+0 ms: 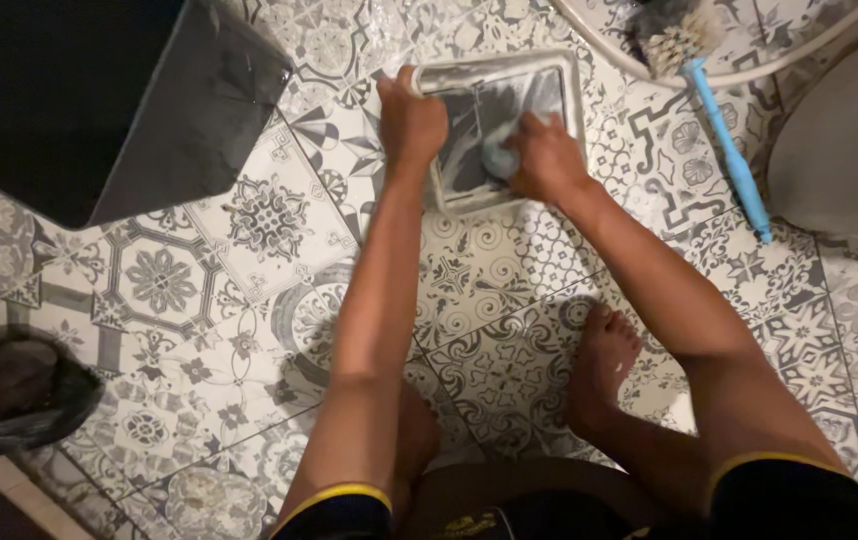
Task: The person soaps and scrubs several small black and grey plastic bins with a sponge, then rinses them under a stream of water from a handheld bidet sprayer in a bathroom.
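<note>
Head view: left hand grips the tray at its left rim. Right hand closed on a pale sponge inside the tray, mostly hidden; blue brush right of tray, head cut off

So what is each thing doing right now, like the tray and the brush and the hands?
Rectangular tray: flat on the floor, wet inside.
Left hand: grip shut on the tray's edge.
Right hand: pressing a pale sponge into the tray.
Blue-handled brush: lying on the tiles, untouched.
Black bag: crumpled on the floor.
Patterned tile floor: wet near the tray.
</note>
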